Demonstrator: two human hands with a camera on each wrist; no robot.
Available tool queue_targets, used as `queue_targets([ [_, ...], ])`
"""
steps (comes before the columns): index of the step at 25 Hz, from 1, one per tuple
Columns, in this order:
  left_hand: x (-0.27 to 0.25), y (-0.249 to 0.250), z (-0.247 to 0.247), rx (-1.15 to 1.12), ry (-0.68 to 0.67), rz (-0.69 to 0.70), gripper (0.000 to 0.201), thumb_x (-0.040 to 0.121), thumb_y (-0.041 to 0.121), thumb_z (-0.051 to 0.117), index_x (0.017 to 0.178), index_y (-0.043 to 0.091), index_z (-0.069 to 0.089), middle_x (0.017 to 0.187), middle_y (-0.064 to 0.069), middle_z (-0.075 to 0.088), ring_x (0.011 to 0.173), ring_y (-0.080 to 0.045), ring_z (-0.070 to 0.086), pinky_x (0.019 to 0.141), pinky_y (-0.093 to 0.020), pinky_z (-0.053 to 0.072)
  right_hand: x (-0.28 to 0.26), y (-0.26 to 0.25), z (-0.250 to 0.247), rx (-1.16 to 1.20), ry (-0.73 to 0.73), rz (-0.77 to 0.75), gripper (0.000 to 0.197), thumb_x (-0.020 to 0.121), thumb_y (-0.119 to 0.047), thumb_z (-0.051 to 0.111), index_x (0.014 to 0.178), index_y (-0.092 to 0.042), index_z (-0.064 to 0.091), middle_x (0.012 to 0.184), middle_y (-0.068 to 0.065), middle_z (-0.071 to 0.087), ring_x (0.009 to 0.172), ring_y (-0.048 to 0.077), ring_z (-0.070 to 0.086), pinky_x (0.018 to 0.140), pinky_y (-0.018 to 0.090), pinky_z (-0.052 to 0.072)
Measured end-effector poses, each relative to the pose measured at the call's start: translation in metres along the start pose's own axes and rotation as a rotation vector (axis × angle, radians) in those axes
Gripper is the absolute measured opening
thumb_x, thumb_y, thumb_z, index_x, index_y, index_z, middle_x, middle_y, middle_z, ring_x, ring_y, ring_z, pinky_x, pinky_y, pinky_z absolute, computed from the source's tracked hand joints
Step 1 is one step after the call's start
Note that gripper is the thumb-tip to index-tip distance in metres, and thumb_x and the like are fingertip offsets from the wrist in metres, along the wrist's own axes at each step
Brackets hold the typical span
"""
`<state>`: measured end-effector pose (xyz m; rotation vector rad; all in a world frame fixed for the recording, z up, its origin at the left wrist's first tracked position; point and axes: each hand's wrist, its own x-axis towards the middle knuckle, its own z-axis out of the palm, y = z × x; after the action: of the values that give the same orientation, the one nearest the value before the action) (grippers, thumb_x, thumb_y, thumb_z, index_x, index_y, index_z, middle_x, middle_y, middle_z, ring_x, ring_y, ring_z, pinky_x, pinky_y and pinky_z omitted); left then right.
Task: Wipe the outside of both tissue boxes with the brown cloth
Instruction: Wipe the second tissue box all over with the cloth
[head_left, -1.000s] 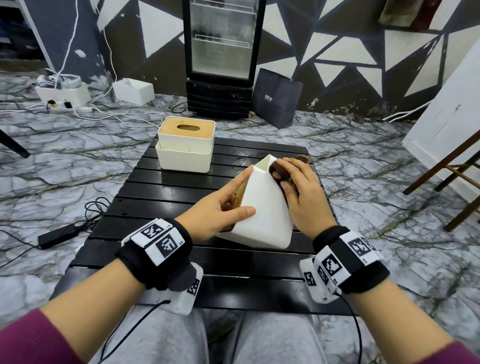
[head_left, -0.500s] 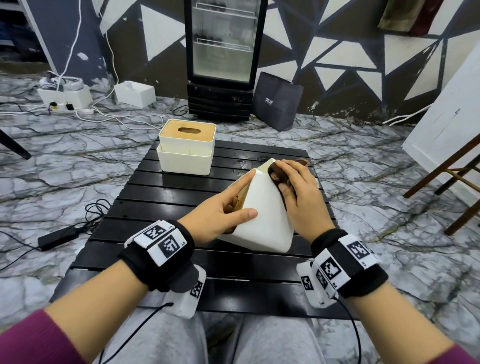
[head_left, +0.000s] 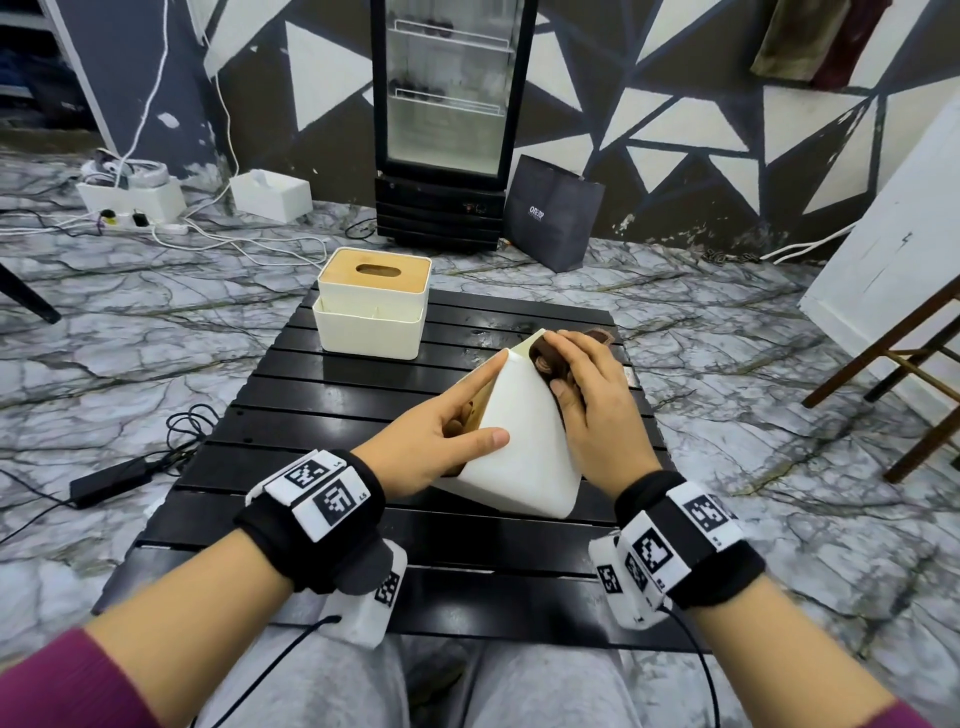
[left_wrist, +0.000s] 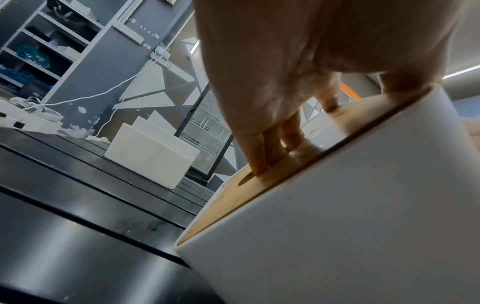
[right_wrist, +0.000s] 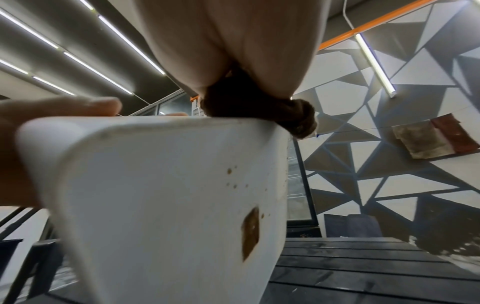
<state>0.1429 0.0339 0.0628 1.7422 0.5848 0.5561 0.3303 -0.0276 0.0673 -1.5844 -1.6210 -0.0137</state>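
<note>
The near white tissue box is tipped up on one edge on the black slatted table. My left hand grips it: thumb on the white side, index finger along the top edge, other fingers on the wooden lid at its slot. My right hand presses the bunched brown cloth against the box's right face near the top corner. In the right wrist view the cloth sits on the box's edge, above brown stains. The second tissue box stands upright at the table's far left, untouched.
A glass-door fridge and a black bag stand on the floor behind the table. Cables and a power adapter lie to the left. A wooden chair stands at the right. My knees are under the near edge.
The right hand has shifted the cloth only slightly near the box's top corner. The left hand's hold and the tilted box have stayed as they were.
</note>
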Motion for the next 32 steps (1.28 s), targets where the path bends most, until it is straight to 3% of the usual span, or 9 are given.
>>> queue_targets([
  [2,0.000,-0.003,-0.002,-0.024,0.013,-0.004,0.067,0.084,0.030,0.063,0.124,0.068,0.027,0.091,0.011,0.062,0.085,-0.010,0.055,0.081,-0.024,0.048,-0.008,-0.005,0.006,-0.018,0.017,-0.058,0.042,0.086,-0.011,0.044,0.129,-0.013,0.047,0.132,0.006,0.046,0.122,0.015,0.034,0.106,0.010,0.015],
  [6,0.002,-0.004,-0.005,-0.044,0.020,-0.016,0.068,0.087,0.020,0.064,0.127,0.061,0.027,0.083,0.022,0.065,0.086,-0.008,0.057,0.083,-0.022,0.048,-0.022,-0.011,0.013,-0.056,0.001,-0.142,0.039,0.089,-0.019,0.040,0.127,-0.014,0.048,0.128,0.006,0.048,0.121,0.016,0.035,0.107,0.014,0.017],
  [12,0.004,0.000,-0.010,0.014,-0.054,-0.040,0.073,0.084,0.024,0.064,0.132,0.059,0.021,0.086,0.026,0.065,0.089,0.002,0.060,0.084,-0.014,0.046,0.003,-0.005,0.001,-0.079,-0.011,-0.108,0.038,0.088,-0.012,0.043,0.126,-0.013,0.049,0.129,0.009,0.049,0.119,0.019,0.037,0.104,0.007,0.014],
  [17,0.004,0.001,-0.029,0.102,-0.124,-0.060,0.075,0.069,0.046,0.064,0.127,0.070,0.023,0.117,-0.002,0.061,0.108,-0.015,0.060,0.093,-0.028,0.048,0.022,-0.009,-0.020,-0.051,-0.150,0.011,0.040,0.090,-0.005,0.047,0.129,-0.015,0.047,0.130,0.006,0.047,0.120,0.024,0.042,0.100,0.019,0.025],
  [20,-0.001,0.006,-0.042,0.189,-0.139,-0.047,0.070,0.071,0.040,0.064,0.125,0.066,0.027,0.122,0.007,0.054,0.111,-0.001,0.055,0.093,-0.018,0.046,0.025,-0.018,-0.037,0.029,-0.206,0.060,0.038,0.090,-0.006,0.049,0.127,-0.015,0.049,0.124,0.006,0.052,0.114,0.014,0.046,0.090,0.010,0.026],
  [24,-0.005,0.019,-0.046,0.434,0.002,0.016,0.068,0.068,0.030,0.058,0.128,0.049,0.032,0.124,0.014,0.046,0.096,0.016,0.047,0.088,-0.011,0.044,0.020,-0.032,-0.038,0.100,-0.204,0.091,0.037,0.090,-0.007,0.049,0.126,-0.016,0.050,0.122,0.004,0.053,0.106,0.006,0.043,0.084,-0.001,0.027],
  [27,-0.007,0.027,-0.031,0.645,0.164,0.035,0.093,0.055,0.066,0.053,0.139,0.032,0.030,0.128,0.005,0.045,0.111,0.000,0.045,0.104,-0.029,0.038,0.016,-0.042,-0.030,0.156,-0.190,0.109,0.037,0.090,-0.008,0.049,0.126,-0.017,0.050,0.121,0.003,0.054,0.108,0.009,0.047,0.087,0.005,0.029],
  [30,-0.007,0.027,-0.016,0.786,0.206,-0.084,0.109,0.046,0.085,0.048,0.141,0.051,0.006,0.120,-0.001,0.038,0.119,-0.021,0.039,0.107,-0.039,0.035,0.012,-0.046,-0.022,0.212,-0.228,0.152,0.037,0.090,-0.010,0.049,0.126,-0.021,0.050,0.120,0.000,0.054,0.111,0.009,0.048,0.093,0.015,0.031],
  [32,-0.008,0.027,-0.014,0.767,0.228,-0.106,0.104,0.049,0.082,0.057,0.137,0.058,0.006,0.112,-0.001,0.037,0.111,-0.023,0.044,0.101,-0.036,0.039,0.009,-0.043,-0.022,0.228,-0.228,0.182,0.037,0.090,-0.009,0.049,0.125,-0.021,0.050,0.119,-0.001,0.054,0.111,0.009,0.048,0.093,0.016,0.031],
])
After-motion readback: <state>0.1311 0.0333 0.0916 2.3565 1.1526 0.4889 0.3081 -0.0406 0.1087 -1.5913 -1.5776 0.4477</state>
